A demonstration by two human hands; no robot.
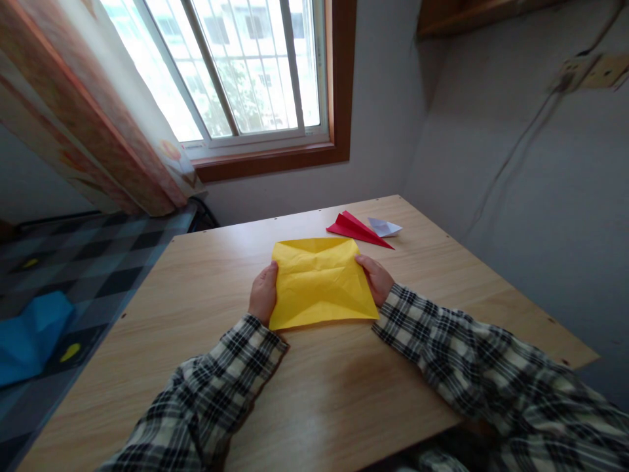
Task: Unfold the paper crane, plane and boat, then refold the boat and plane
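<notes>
Past the work I see a red paper plane (358, 229) beside a white folded paper (384, 227) on the counter (339, 387).

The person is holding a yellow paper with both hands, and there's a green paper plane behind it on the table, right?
Not quite. The folded paper plane behind the yellow paper is red, not green, as the head view shows. The rest is right: the left hand and the right hand hold the yellow paper by its sides on the wooden table.
</notes>
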